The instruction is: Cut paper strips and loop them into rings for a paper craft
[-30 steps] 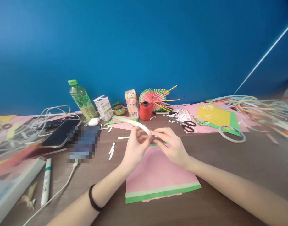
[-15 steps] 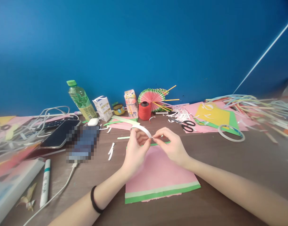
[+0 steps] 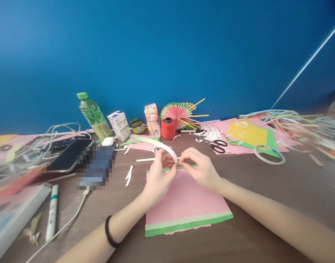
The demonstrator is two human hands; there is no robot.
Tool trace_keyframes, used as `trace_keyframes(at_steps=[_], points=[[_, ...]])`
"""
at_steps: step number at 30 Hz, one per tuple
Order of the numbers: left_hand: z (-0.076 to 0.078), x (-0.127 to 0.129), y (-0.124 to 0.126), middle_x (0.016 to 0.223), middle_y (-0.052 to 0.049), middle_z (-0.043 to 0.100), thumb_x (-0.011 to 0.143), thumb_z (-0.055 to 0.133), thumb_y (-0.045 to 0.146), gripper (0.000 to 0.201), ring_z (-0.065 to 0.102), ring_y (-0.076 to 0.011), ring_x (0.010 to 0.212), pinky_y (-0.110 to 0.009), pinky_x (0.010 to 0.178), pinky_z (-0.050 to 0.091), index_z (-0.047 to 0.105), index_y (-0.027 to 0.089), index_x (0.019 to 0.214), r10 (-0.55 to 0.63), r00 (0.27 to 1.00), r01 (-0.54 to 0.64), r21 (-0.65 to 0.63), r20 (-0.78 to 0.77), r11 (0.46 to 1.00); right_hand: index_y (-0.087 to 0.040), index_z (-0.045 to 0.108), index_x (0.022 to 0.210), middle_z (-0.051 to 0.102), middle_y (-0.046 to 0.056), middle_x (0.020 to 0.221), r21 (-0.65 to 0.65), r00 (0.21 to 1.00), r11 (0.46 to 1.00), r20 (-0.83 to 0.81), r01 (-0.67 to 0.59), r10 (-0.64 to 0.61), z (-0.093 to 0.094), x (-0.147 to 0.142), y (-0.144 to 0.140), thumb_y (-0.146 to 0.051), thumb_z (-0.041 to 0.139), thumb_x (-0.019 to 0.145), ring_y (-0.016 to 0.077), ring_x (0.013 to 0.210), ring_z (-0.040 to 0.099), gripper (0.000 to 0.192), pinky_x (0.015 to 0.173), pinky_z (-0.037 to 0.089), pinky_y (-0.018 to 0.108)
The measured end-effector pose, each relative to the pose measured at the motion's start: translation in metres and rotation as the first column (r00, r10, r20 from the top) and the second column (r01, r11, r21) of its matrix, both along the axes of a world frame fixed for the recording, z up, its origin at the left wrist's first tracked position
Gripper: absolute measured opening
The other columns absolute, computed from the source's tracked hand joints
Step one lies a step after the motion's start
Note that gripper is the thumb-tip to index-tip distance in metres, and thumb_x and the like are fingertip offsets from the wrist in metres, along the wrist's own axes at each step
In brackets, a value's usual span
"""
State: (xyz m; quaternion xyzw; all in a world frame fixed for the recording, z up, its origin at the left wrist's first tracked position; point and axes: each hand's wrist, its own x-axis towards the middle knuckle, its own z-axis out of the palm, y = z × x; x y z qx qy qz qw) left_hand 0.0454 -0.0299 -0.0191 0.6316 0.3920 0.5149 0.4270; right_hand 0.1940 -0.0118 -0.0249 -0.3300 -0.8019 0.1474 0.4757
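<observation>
Left hand holds a white tape roll in a closed grip above the far edge of a pink sheet with green border, which lies flat on the worktop. Right hand pinches shut on the tape's loose end at the roll's 4 o'clock side, fingertips of both hands touching. Red thread spool stands at 12 o'clock from the hands, black scissors at 2 o'clock, a second tape ring farther right at 3 o'clock, well apart.
</observation>
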Motion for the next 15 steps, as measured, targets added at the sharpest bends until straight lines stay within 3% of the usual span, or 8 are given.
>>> trace_keyframes(at_steps=[8, 15], points=[[-0.0042, 0.0014, 0.0014, 0.083, -0.001, 0.053, 0.074, 0.049, 0.009, 0.033, 0.053, -0.0115, 0.079, -0.027, 0.074, 0.042, 0.038, 0.020, 0.104, -0.047, 0.995, 0.051, -0.048, 0.082, 0.998, -0.018, 0.050, 0.077, 0.055, 0.003, 0.074, 0.205, 0.997, 0.978, 0.080, -0.032, 0.016, -0.0010, 0.0020, -0.0024, -0.006, 0.045, 0.080, 0.0139, 0.071, 0.050, 0.014, 0.065, 0.043, 0.026], [-0.0025, 0.0023, 0.0014, 0.080, 0.001, 0.051, 0.072, 0.054, 0.010, 0.034, 0.051, -0.0098, 0.073, -0.024, 0.068, 0.041, 0.039, 0.019, 0.102, -0.078, 0.971, 0.112, -0.143, 0.226, 0.983, -0.018, 0.049, 0.080, 0.056, 0.005, 0.076, 0.298, 0.990, 0.954, 0.141, -0.034, -0.009, -0.0016, 0.0028, -0.0011, -0.007, 0.043, 0.081, 0.0146, 0.071, 0.051, 0.013, 0.064, 0.044, 0.027]])
